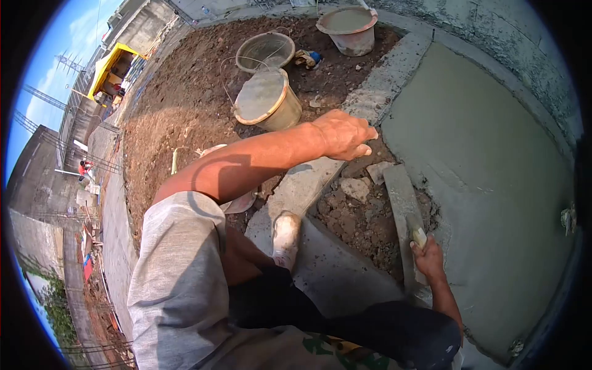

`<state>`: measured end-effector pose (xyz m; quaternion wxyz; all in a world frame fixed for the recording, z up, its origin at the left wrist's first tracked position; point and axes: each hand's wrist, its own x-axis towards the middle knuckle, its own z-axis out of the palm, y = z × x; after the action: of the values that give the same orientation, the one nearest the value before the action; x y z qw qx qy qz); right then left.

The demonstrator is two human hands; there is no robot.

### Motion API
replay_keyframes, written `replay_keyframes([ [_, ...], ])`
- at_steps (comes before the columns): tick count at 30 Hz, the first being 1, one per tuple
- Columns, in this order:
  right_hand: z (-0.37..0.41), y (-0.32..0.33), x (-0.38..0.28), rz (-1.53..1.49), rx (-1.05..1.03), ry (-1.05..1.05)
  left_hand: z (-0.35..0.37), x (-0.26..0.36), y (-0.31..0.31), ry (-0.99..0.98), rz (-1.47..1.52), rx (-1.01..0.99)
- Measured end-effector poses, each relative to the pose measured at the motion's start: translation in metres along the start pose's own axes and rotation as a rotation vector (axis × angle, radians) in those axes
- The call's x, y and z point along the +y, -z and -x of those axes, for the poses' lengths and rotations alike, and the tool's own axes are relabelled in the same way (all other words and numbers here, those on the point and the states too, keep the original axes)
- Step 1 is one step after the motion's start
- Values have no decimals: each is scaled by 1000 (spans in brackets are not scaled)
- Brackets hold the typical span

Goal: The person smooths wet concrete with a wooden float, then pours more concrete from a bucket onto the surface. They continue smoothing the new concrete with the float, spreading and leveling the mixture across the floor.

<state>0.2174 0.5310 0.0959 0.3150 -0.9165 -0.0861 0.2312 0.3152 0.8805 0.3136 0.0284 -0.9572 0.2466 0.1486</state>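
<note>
My left hand (347, 134) hangs over the concrete ledge and the edge of the rubble. Its fingers are bent, thumb and forefinger apart, and nothing shows between them. Lower right, my right hand (428, 256) is closed round the pale handle of a long, flat, cement-coated float (399, 200). Whether the handle is fixed to the float's middle is hard to see. The float lies along the border between a patch of broken rubble (361, 225) and smooth wet cement (487, 148). Scraped, uneven cement shows by the float's edge.
A bucket of grey mix (288, 111) stands on the soil, with a round tub (248, 61) and a filled basin (361, 44) behind. My shoe (286, 233) rests on the concrete ledge (320, 174). A rough wall (512, 43) borders the wet cement. Another person (84, 168) is far left.
</note>
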Motion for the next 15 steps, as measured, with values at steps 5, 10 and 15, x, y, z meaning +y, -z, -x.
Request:
replay_keyframes([
  [5,-12,60,-69,-157,110,109,107,-115,-33,633,182,524],
  [10,-28,72,-142,-420,-99,-59,170,-148,-142,762,393,502],
  [15,-88,31,-136,22,-138,36,191,-77,-205,639,586,292],
])
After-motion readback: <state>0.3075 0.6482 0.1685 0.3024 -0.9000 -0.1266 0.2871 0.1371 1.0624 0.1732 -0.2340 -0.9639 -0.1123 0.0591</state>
